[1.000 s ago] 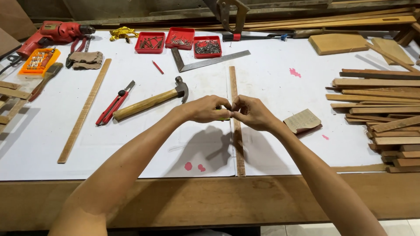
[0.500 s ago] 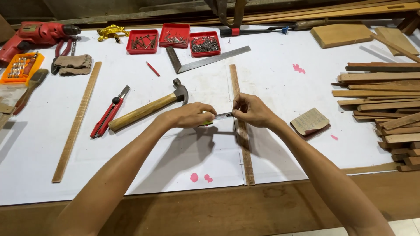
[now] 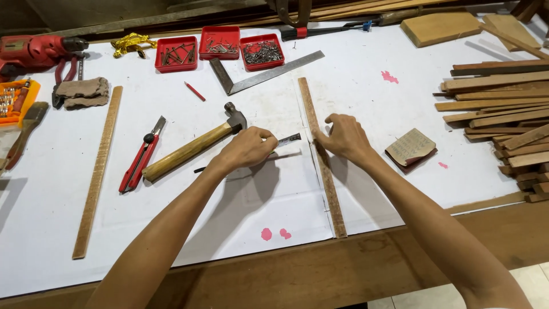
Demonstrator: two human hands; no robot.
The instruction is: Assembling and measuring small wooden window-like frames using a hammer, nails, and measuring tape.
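Now left hand (image 3: 247, 150) pinches blade (image 3: 287, 139); right hand (image 3: 343, 137) presses strip (image 3: 321, 154).

We see long wooden workbench (image 3: 320, 269), front edge bare brown wood, most of top under white sheet (image 3: 51, 229) with few pink paint spots (image 3: 273, 233). We note dark wall strip (image 3: 103, 11) behind bench, dim, detail hard to tell. We catch pale tiled floor (image 3: 452, 294) at lower right corner. Light falls even and bright on sheet from above, soft shadows toward us. No window in view.
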